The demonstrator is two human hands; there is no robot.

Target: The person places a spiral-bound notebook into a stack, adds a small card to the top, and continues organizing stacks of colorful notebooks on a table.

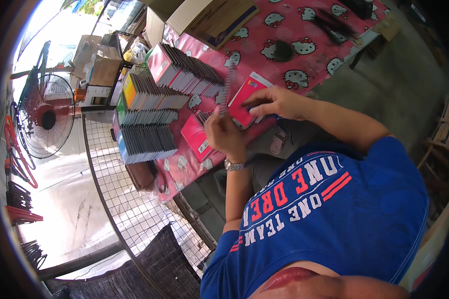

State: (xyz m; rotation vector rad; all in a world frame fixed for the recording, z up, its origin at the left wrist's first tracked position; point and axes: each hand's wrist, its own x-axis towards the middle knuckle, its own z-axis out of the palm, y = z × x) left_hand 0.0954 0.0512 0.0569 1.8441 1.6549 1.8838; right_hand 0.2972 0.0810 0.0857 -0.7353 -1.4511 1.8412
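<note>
In front of me, a pink-covered notebook (242, 115) with white pages lies at a slant. My right hand (279, 103) is at its right side, thumb and fingers curled over its edge. A small dark blue patch shows by the thumb; I cannot make out what it is. My left hand (224, 130), with a metal watch at the wrist, is closed around the lower end of a spiral binding coil (228, 87). The coil rises blurred along the notebook's left side. Partly behind my left hand lie pink spiral notebooks (196, 132).
Rows of spiral notebooks with pink (184, 72), yellow (152, 92), green (144, 115) and dark (147, 141) edges stand at the left. A cardboard box (212, 22) sits on the pink patterned tablecloth (314, 62). A fan (48, 119) and a wire mesh panel (117, 194) stand further left.
</note>
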